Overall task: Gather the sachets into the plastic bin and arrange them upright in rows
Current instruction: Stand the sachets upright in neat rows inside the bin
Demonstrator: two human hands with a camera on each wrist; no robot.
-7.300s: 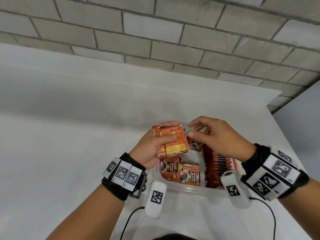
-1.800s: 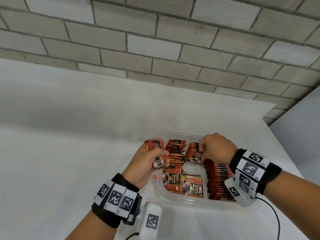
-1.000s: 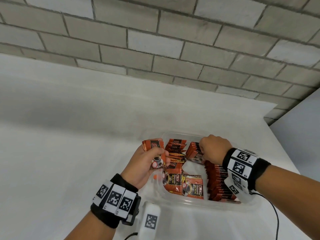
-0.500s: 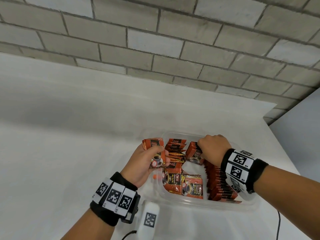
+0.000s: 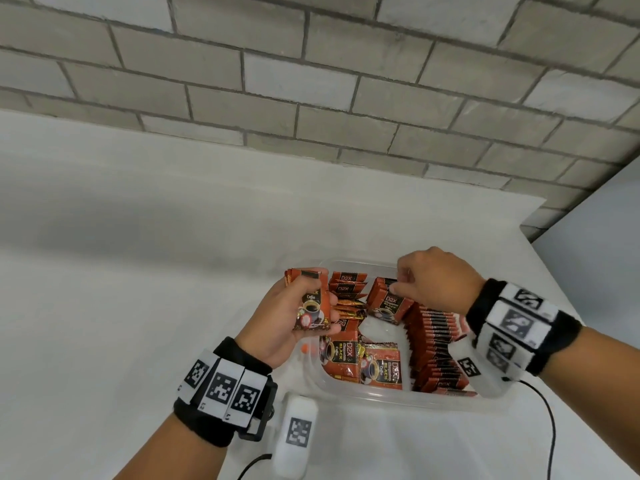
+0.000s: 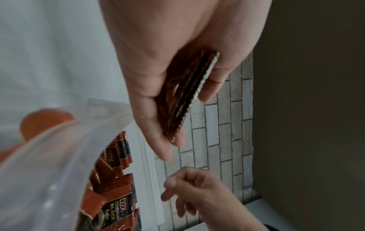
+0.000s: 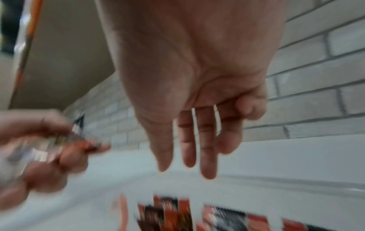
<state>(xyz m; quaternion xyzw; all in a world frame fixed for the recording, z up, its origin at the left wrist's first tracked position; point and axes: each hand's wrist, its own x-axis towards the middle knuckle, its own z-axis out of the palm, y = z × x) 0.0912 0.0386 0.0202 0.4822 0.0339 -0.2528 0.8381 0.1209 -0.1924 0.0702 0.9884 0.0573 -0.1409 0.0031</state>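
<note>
L hand holds sachet stack; 2 lie flat in bin.

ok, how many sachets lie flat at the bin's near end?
2: left sachet and right sachet, side by side at the bin front; more may hide underneath.

Bin: a see-through plastic bin sits on the white table.
Row: red and black coffee sachets stand up close together along its right side.
Flat ones: two sachets lie face up at its near end.
</note>
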